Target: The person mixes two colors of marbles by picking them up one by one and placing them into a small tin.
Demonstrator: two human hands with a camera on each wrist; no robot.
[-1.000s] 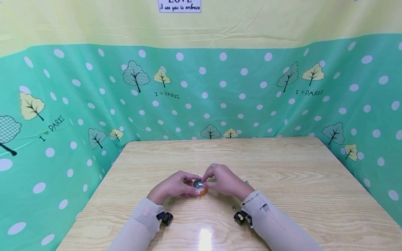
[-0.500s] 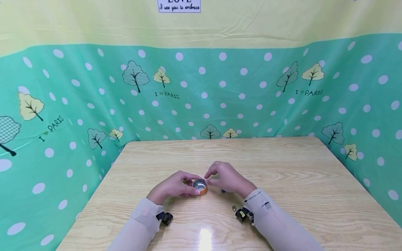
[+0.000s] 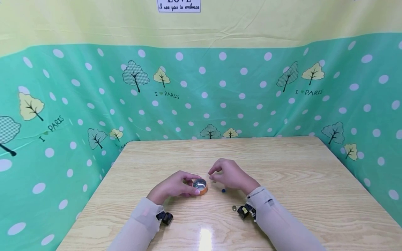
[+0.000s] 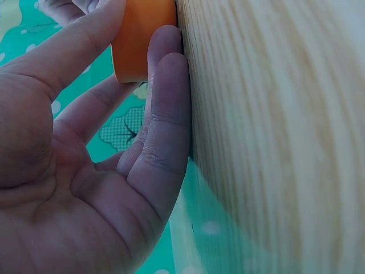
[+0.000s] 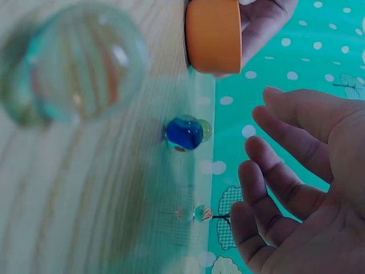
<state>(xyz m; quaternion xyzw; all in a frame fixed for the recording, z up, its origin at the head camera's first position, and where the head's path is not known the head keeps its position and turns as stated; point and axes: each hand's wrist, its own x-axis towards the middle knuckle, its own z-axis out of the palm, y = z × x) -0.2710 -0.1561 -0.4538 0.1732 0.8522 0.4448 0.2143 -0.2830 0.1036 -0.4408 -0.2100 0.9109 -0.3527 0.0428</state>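
A small round orange tin (image 3: 204, 191) with a shiny metal inside stands on the table. My left hand (image 3: 177, 184) holds it from the left, thumb at the near side and index finger at the far side. In the left wrist view its orange wall (image 4: 142, 40) shows between the fingers. To the right of the tin, my right hand (image 3: 230, 176) hovers with loosely bent fingers and nothing between them. A blue glass marble (image 5: 184, 133) lies below that hand, and a yellowish marble (image 3: 215, 181) sits by the thumb tip.
A clear marble with coloured streaks (image 5: 85, 63) lies nearest the right wrist camera. Another small clear marble (image 5: 203, 213) lies farther off. The wooden table (image 3: 267, 153) ends at a green dotted cloth (image 3: 188, 115) at the back and sides.
My right hand has drawn back from the tin's opening, moving right and slightly away. The blue and yellowish marbles have come into sight. My left hand and the tin have stayed put.
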